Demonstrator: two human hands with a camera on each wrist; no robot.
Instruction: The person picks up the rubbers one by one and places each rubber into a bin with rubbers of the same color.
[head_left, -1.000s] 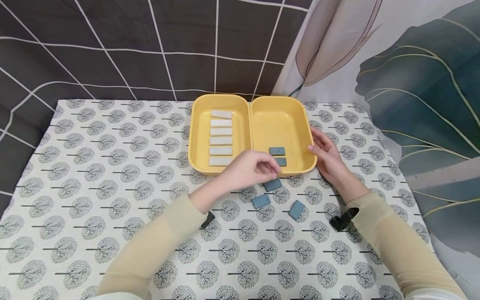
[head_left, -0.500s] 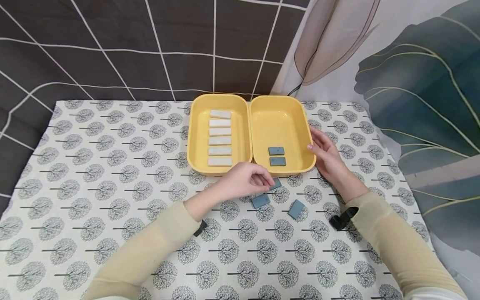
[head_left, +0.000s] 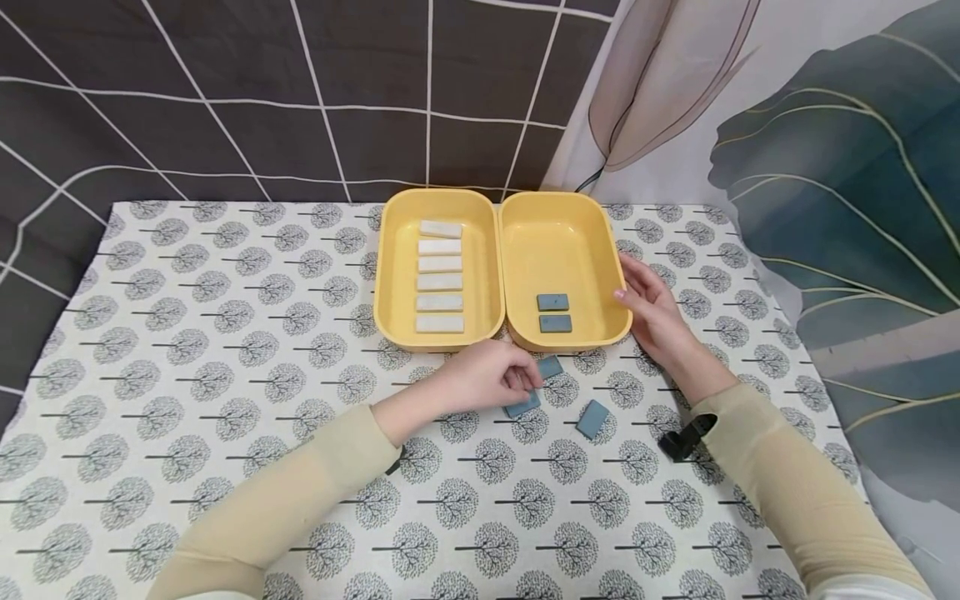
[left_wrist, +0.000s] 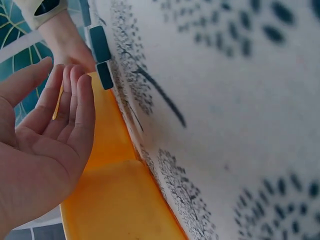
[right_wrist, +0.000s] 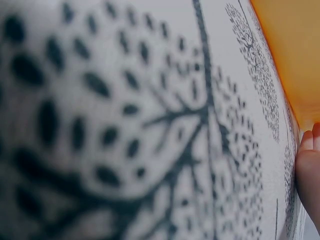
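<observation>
My left hand hovers low over a blue rectangular block on the cloth and partly covers it. Its fingers are loosely bent; the left wrist view shows nothing held in the left hand. Another blue block lies just beyond the fingertips, and one more blue block sits to the right. At the right side of a yellow two-part box, my right hand grips the wall, thumb at the rim and fingers along the outside. Two blue blocks lie inside that right compartment.
Several white blocks form a column in the box's left compartment. The box stands near the back edge of the table, on a tree-printed cloth. Behind it hangs a dark checked curtain.
My left hand has drawn back from the box's front edge toward the near blue block, uncovering the lower block inside the right compartment. The right hand stays at the box.
</observation>
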